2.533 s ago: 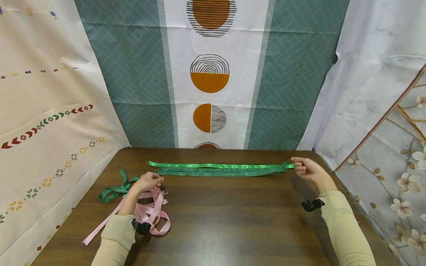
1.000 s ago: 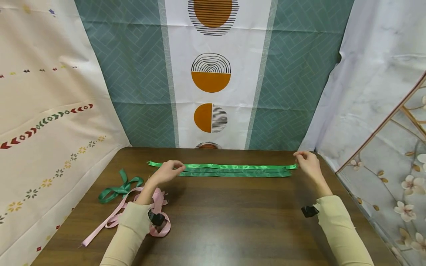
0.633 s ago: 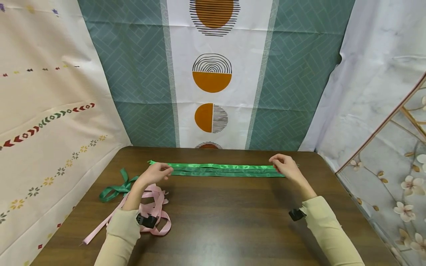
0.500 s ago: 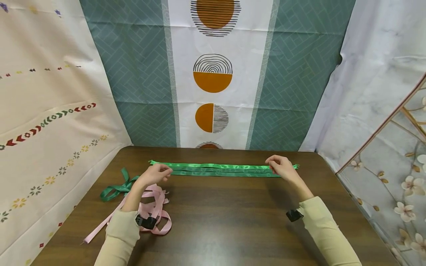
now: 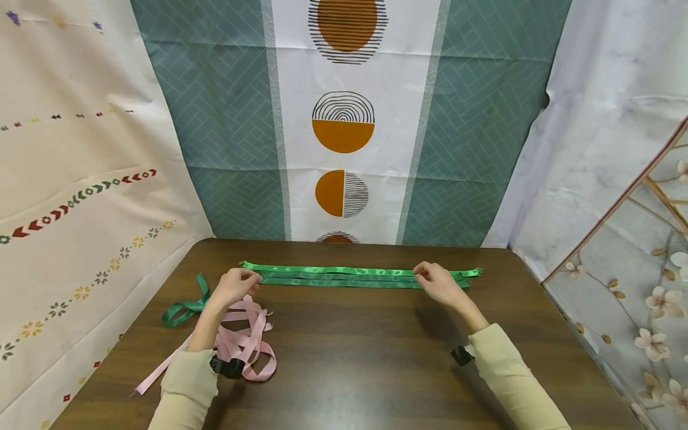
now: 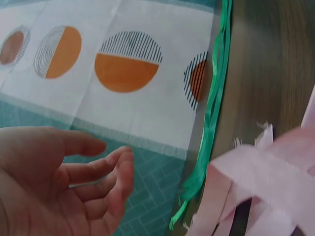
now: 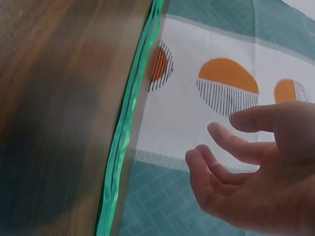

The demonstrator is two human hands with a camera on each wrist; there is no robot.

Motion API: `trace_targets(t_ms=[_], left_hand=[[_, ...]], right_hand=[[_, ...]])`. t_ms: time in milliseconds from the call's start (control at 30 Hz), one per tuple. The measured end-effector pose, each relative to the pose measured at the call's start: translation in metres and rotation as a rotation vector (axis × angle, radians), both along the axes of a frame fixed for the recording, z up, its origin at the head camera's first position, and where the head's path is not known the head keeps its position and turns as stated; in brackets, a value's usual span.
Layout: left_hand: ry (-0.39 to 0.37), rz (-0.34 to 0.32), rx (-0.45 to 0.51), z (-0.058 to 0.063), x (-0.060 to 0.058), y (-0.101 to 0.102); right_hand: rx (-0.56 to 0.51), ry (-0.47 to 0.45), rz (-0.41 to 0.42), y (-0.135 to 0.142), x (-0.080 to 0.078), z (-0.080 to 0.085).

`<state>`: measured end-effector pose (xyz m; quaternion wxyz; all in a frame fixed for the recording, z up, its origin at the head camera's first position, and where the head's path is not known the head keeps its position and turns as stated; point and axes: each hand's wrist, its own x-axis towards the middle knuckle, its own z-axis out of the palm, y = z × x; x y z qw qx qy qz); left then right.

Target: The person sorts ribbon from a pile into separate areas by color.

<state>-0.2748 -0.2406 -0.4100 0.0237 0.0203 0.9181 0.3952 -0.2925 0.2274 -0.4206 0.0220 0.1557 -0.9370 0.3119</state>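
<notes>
Bright green ribbon [image 5: 333, 269] and darker green ribbon [image 5: 344, 283] lie stretched side by side across the back of the table. My left hand [image 5: 233, 286] hovers by their left ends, above a loose pile of pink ribbon [image 5: 258, 346]. In the left wrist view its fingers are loosely bent and hold nothing. Over the right part of the green strips is my right hand [image 5: 438, 282]. Its thumb and fingers stand apart in the right wrist view, with nothing between them.
A looped dark green ribbon [image 5: 183, 310] lies left of the pink pile. The brown table [image 5: 376, 358] meets a patterned cloth [image 5: 344, 197] at the back. More cloth hangs along both sides.
The right hand let go of the dark green ribbon's right end, which now lies flat, then moved left. My left hand went right along the strips and came back left.
</notes>
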Motion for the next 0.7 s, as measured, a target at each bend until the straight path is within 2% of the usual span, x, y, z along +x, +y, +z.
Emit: trace_targets(t_ms=[200,333,500,700], left_hand=[[0.027,0.136,-0.003,-0.003,0.003,-0.022],[0.023,0.177,-0.072,-0.002,0.005,-0.040],[0.008,0.202,-0.180,-0.004,0.004,-0.064],[-0.039,0.183,-0.282,-0.019,-0.002,-0.082]], right_hand=[[0.038,0.013,0.043,-0.016,0.000,-0.004],[0.053,-0.011,0.073,-0.023,-0.001,-0.006],[0.058,-0.029,0.114,-0.030,-0.002,-0.007],[0.085,-0.049,0.189,-0.037,-0.003,-0.010]])
